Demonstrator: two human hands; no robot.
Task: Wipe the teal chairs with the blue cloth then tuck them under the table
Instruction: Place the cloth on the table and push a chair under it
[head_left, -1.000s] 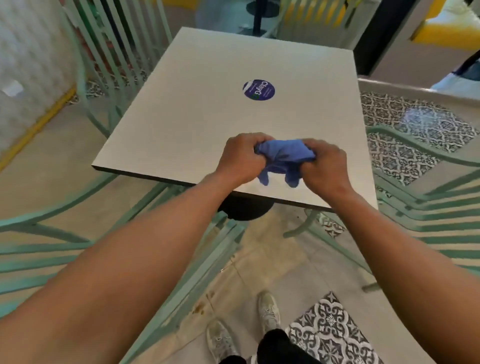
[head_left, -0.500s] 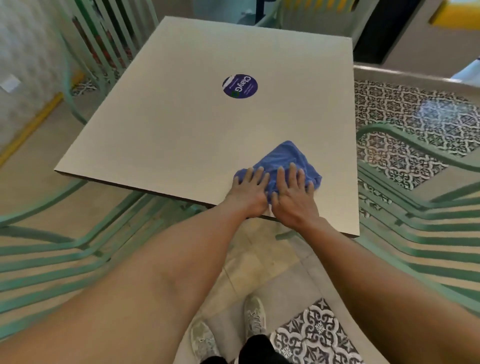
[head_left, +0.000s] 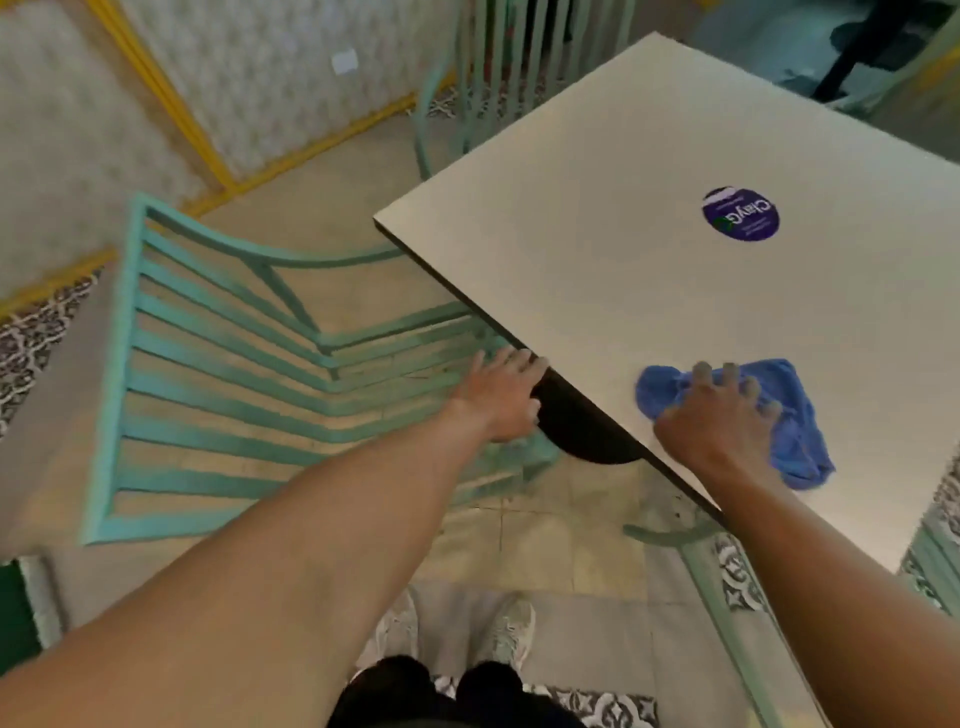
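Presently, landmark: white table (head_left: 649, 249), seen from its near edge.
Blue cloth (head_left: 779, 415): lies crumpled on the table top, close to the near edge and well apart from the round purple sticker (head_left: 740, 214) further in.
Right hand (head_left: 714, 415): rests palm down on the cloth; cloth shows past the fingertips and to their right side.
Right fingers (head_left: 701, 373): spread and only lightly bent, pressing the cloth to the table; no pinch visible.
Left hand (head_left: 501, 397): off the table's near edge on the left, above the seat slats of the teal chair (head_left: 218, 374).
Left fingers (head_left: 511, 358): straight and close together, tips reaching to the table's edge; contact with edge or slats cannot be told, motion blur.
Teal chair: left of the table, seat partly under the top, backrest away from it.
Second chair (head_left: 498, 57): slatted back at the table's far left side.
Shoes (head_left: 506, 631): on the floor below the near edge.
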